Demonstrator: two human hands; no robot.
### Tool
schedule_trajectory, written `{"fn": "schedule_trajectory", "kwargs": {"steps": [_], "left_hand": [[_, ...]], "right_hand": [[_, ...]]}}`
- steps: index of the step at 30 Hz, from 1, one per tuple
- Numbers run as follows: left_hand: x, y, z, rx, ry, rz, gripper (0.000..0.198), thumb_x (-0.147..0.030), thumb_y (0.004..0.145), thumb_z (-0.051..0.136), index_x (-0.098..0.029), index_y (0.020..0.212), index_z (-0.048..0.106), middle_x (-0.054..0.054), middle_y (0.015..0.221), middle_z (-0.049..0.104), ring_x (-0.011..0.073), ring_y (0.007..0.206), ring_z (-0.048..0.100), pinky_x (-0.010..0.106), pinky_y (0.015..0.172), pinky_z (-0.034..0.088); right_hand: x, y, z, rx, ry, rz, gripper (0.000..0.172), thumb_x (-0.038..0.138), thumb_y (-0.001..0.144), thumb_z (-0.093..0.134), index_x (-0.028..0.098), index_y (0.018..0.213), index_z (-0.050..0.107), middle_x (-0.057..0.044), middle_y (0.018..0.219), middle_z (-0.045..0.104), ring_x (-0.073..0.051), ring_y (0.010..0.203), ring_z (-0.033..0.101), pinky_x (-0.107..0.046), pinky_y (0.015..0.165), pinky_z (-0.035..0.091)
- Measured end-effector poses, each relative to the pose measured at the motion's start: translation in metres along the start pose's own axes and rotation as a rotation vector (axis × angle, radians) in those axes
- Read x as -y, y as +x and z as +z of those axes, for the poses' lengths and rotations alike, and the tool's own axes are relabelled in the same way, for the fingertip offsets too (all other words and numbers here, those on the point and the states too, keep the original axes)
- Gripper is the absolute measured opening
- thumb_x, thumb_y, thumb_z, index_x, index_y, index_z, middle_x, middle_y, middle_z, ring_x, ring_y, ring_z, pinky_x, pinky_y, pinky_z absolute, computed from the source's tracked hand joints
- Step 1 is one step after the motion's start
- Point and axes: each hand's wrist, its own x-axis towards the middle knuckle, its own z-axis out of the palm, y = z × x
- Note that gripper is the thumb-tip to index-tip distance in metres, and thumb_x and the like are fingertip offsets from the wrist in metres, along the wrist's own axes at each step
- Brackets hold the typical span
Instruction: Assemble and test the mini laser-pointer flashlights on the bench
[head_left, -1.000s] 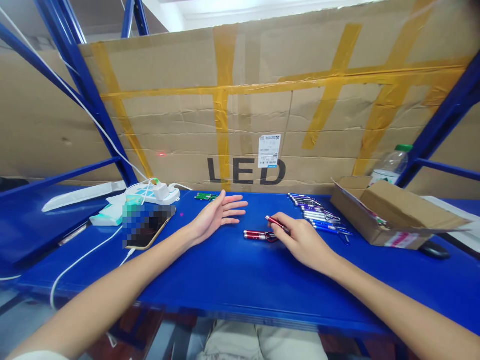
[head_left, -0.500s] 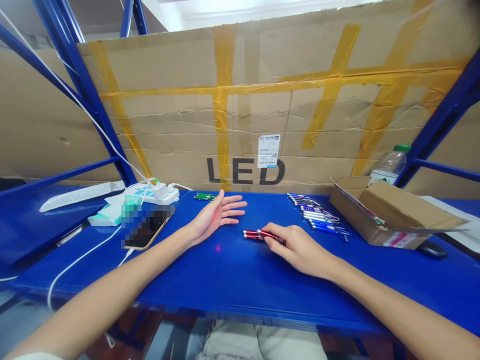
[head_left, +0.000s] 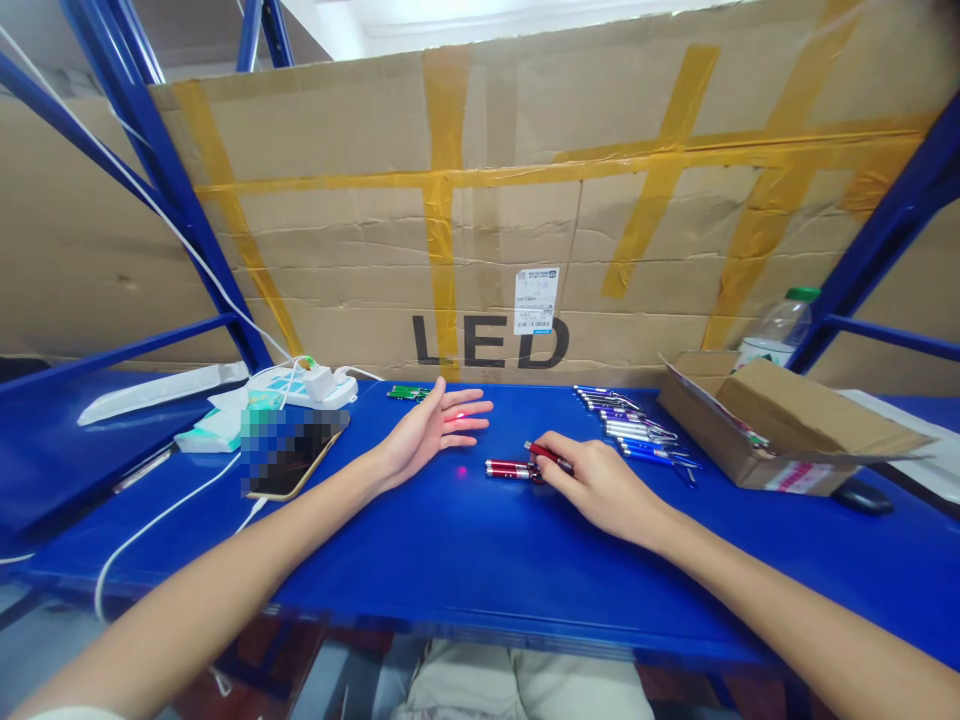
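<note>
Fingers spread and palm turned toward the right, my left hand (head_left: 420, 435) holds nothing above the blue table (head_left: 420, 570). A red light spot shows on its fingers, and a pink spot (head_left: 461, 472) glows on the table beside it. My right hand (head_left: 592, 480) is closed around a red pen-like light (head_left: 550, 457), whose front end points left. Just left of and below that tip, red metal pens (head_left: 510, 469) lie on the table. Behind my left hand are green pens (head_left: 407, 393). To the right lies a row of several silver, purple and blue pens (head_left: 630, 430).
An open cardboard box (head_left: 787, 420) stands at the right, with a bottle (head_left: 780, 325) behind it and a black mouse (head_left: 862, 497) beside it. At the left are a phone (head_left: 300, 455), a white power strip (head_left: 319, 385) and cables. A large cardboard sheet (head_left: 337, 260) stands behind.
The red pen in my right hand has lifted slightly and moved right, apart from the red pens on the table. The light spot has moved right and up, and red light now crosses my left fingers.
</note>
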Motion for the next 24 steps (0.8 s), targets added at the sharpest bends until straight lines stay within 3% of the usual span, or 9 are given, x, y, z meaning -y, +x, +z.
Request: {"fn": "schedule_trajectory", "kwargs": {"steps": [6, 16, 24], "left_hand": [[0.0, 0.001, 0.0, -0.003, -0.006, 0.0, 0.068, -0.067, 0.109, 0.034, -0.017, 0.143, 0.066, 0.019, 0.156, 0.061, 0.0361, 0.136, 0.063, 0.046, 0.104, 0.054], [0.0, 0.0, -0.001, 0.015, -0.002, 0.012, 0.069, -0.069, 0.108, 0.035, -0.018, 0.145, 0.065, 0.018, 0.159, 0.059, 0.0349, 0.135, 0.063, 0.043, 0.102, 0.054], [-0.001, 0.001, 0.0, -0.002, -0.009, 0.004, 0.07, -0.067, 0.11, 0.032, -0.016, 0.145, 0.063, 0.02, 0.158, 0.059, 0.0353, 0.137, 0.062, 0.043, 0.101, 0.055]], "right_hand": [[0.008, -0.005, -0.001, 0.13, 0.041, -0.138, 0.026, 0.037, 0.108, 0.045, 0.025, 0.103, 0.067, 0.001, 0.071, 0.068, -0.018, 0.06, 0.059, -0.029, 0.06, 0.032], [-0.003, 0.003, 0.0, 0.01, -0.081, 0.088, 0.029, 0.039, 0.106, 0.045, 0.024, 0.097, 0.068, -0.005, 0.08, 0.076, -0.022, 0.065, 0.065, -0.03, 0.062, 0.033], [0.007, -0.004, -0.002, 0.111, -0.004, -0.078, 0.026, 0.036, 0.107, 0.046, 0.024, 0.102, 0.069, 0.0, 0.071, 0.068, -0.018, 0.059, 0.057, -0.028, 0.061, 0.031]]}}
